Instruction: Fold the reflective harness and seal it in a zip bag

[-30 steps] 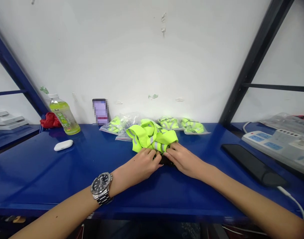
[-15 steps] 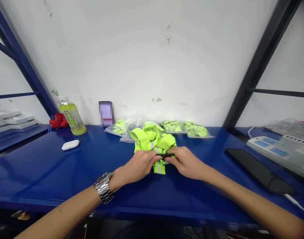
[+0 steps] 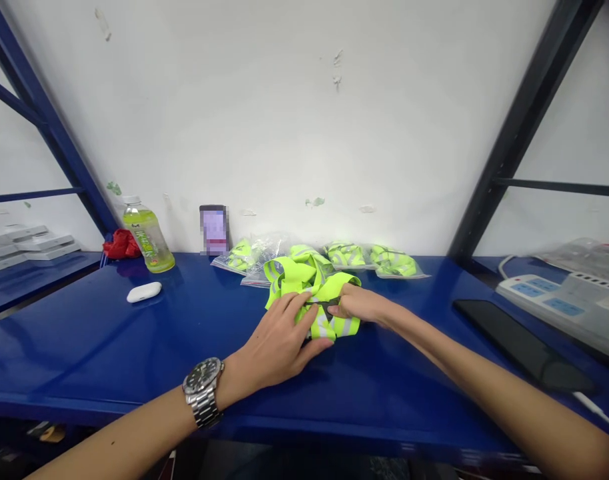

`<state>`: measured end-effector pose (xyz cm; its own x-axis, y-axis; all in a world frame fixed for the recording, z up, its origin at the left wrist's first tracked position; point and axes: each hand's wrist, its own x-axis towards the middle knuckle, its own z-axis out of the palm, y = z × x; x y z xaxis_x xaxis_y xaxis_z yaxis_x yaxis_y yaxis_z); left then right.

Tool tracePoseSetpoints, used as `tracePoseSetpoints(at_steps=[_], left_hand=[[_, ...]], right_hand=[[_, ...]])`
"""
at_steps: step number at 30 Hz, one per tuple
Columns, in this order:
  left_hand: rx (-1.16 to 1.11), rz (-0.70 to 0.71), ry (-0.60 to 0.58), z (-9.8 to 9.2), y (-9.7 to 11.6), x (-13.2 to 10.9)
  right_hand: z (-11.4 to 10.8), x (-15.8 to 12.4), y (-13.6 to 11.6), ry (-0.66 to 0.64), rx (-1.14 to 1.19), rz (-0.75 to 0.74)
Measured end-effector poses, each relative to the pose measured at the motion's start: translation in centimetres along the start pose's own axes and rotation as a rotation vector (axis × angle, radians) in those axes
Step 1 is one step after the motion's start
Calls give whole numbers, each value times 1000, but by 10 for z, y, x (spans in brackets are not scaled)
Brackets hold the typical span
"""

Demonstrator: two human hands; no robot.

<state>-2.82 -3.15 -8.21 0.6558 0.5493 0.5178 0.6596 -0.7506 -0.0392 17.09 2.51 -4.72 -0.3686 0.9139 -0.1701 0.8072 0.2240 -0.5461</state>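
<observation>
Lying on the blue table (image 3: 109, 353), the bunched yellow-green strap (image 3: 329, 288) sits between both hands: the left hand (image 3: 283, 337) spreads over its near-left side; the right hand (image 3: 358, 304), fingers curled, grips its right side.

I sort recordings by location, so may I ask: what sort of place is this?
Probably a workshop or storeroom workstation: there is a blue workbench, a dark metal post at one end, and bagged reflective bands at its back.

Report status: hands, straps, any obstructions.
Left hand spread over yellow-green strap bundle. Right hand gripping its right side. Bagged bundles close behind.
</observation>
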Motion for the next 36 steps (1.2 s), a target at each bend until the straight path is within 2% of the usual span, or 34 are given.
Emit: tracePoseSetpoints(at_steps=[6, 8, 10, 13, 15, 17, 19, 22, 26, 31, 34, 36], left_hand=[[32, 36, -150, 1, -9, 10], [-3, 19, -174, 3, -15, 15], [-46, -6, -185, 3, -19, 20], [-125, -64, -200, 2, -24, 29], [-192, -127, -229, 2, -27, 35], [-261, -190, -238, 3, -29, 41], [-291, -213, -214, 5, -30, 44], [-219, -144, -186, 10, -28, 42], [-25, -91, -226, 9, -21, 27], [-12, -52, -247, 4, -15, 10], [10, -43, -273, 6, -16, 8], [9, -38, -274, 8, -18, 7]], right_hand=[[1, 1, -6, -30, -106, 106], [4, -5, -7, 33, -207, 152], [9, -14, -5, 177, -358, 161], [19, -29, 4, 462, -506, 20], [26, -37, 12, 549, -520, -282], [30, -41, 21, 522, -535, -571], [32, -40, 27, 480, -572, -716], [30, -33, 29, 451, -650, -759], [23, -26, 26, 428, -798, -827], [22, -23, 26, 467, -940, -864], [24, -23, 27, 471, -949, -863], [24, -25, 26, 460, -875, -852]])
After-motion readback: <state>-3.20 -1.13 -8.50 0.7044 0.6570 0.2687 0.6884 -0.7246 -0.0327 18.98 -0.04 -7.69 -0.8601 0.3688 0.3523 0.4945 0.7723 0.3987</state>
